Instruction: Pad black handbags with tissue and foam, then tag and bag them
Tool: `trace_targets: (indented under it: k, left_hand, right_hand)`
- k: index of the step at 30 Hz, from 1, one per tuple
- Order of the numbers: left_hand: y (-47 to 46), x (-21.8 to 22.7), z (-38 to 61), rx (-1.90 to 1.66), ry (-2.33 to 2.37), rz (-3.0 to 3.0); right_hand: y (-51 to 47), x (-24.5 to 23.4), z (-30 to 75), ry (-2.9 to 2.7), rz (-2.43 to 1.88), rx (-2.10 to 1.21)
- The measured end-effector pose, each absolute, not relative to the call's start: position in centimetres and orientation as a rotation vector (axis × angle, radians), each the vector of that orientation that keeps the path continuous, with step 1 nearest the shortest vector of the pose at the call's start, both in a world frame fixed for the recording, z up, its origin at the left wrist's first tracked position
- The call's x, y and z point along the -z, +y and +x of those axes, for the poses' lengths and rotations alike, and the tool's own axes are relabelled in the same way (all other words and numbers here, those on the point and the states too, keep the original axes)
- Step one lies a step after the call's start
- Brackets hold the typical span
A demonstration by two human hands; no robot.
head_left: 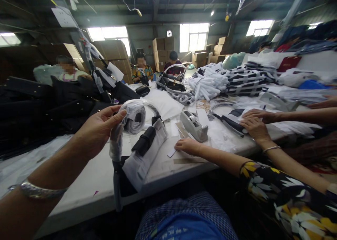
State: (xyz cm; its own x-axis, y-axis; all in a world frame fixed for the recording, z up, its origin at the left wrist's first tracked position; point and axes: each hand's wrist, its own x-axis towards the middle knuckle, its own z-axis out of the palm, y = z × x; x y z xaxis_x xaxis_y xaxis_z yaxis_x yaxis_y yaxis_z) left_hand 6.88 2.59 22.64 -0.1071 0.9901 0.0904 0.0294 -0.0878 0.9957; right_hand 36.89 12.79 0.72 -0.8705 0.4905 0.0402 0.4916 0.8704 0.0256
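My left hand (102, 129) pinches a plastic-wrapped handle (116, 141) between thumb and fingers. The handle arches over a black handbag (126, 178), which stands tilted at the table's near edge with pale wrapping (143, 162) over part of it. A black strap piece (144, 141) lies across that wrapping. Lower down and to the right, my right hand (187, 146) rests at the tabletop with its fingers closed at the end of a small white card (171, 153). Just behind it stands a grey tape dispenser (194, 126). Its fingertips partly hide the card.
On the right, a co-worker's hands (254, 122) press on a black strap piece (233, 124). Black bags (39, 99) are heaped at left. White-wrapped handles (210, 80) are piled at the back. Brown strips (189, 160) lie near the table edge (168, 180). People sit opposite.
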Motion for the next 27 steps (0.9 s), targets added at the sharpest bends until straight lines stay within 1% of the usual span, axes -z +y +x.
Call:
trace_targets:
  k: [6,11,14,21,27]
  left_hand:
    - [2.3,-22.4,6.8,-1.365,1.245,1.232]
    - [2.1,-22.6,7.0,-1.376,1.259,1.236]
    - [2.1,-22.7,7.2,-1.370,1.270,1.242]
    - [2.3,-22.4,7.4,-1.370,1.259,1.238]
    - [2.5,-22.3,7.2,-1.367,1.274,1.236]
  right_hand:
    - [13.1,-0.9,36.3,-2.874,-0.884,0.006]
    - [13.3,-2.1,35.3,-2.459,-1.238,-0.014]
    - [13.5,-2.9,34.9,-2.289,-1.370,-0.057]
    - [12.9,-2.5,34.2,-2.283,-1.332,-0.197]
    - [12.9,-1.4,34.3,-2.179,-1.352,-0.496]
